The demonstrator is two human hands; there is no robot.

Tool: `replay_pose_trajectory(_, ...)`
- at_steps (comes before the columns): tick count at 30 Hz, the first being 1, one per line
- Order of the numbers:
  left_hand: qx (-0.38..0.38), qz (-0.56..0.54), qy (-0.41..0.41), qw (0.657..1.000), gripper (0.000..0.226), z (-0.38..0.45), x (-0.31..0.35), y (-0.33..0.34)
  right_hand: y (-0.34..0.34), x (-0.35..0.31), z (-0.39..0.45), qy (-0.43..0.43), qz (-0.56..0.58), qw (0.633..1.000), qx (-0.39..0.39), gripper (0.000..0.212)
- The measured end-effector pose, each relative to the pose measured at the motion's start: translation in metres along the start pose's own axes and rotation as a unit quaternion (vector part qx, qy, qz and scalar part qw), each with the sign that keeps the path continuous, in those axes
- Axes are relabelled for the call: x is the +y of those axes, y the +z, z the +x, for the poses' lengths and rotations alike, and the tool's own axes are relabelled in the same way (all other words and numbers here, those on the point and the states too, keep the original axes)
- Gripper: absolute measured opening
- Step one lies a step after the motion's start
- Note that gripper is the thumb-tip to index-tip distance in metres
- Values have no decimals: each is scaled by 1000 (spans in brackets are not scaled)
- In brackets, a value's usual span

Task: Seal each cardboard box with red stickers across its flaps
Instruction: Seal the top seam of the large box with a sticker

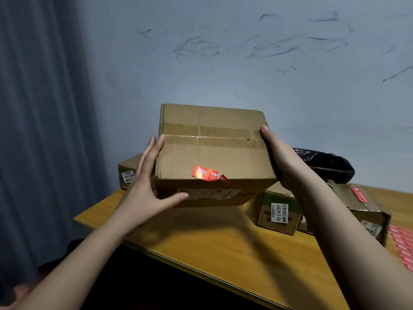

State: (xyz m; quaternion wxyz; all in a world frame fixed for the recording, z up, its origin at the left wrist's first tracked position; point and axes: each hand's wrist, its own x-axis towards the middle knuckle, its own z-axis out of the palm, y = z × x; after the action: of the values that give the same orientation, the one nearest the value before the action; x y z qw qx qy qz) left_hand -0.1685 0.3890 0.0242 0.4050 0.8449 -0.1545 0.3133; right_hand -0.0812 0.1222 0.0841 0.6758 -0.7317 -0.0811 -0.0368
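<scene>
Both hands — left [145, 189], right [281, 157] — hold a stickered cardboard box [212, 153] above the wooden table [223, 253].

I see matt brown corrugated cardboard on the held box [212, 153], with shiny clear tape [210, 136] over its seam. The red sticker [205, 172] looks glossy paper. Table [223, 249] is smooth yellow wood, slight sheen. Far right, a black bag [324, 164] is crinkled glossy plastic. Wall [245, 63] is matt, scuffed.
</scene>
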Motion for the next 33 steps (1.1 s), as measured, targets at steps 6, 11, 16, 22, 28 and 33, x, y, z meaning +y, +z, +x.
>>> replay_pose_trajectory(6,16,35,20,999,102,6,4,-6,0,2,1,23,-2,1000,-13,38)
replay_pose_trajectory(11,19,23,13,999,88,6,5,-7,1,0,1,10,-8,999,-41,28)
replay_pose_trajectory(16,32,23,6,999,88,6,2,-6,-3,-1,-2,-11,-29,998,-51,43)
replay_pose_trajectory(22,51,20,-16,998,87,7,0,-3,4,1,-4,-73,-62,995,39,55)
replay_pose_trajectory(28,56,25,-29,998,87,7,-2,-3,12,3,-8,-118,-37,990,61,49)
replay_pose_trajectory(33,61,17,-37,997,86,9,-2,-4,10,4,-9,-141,-39,988,46,47)
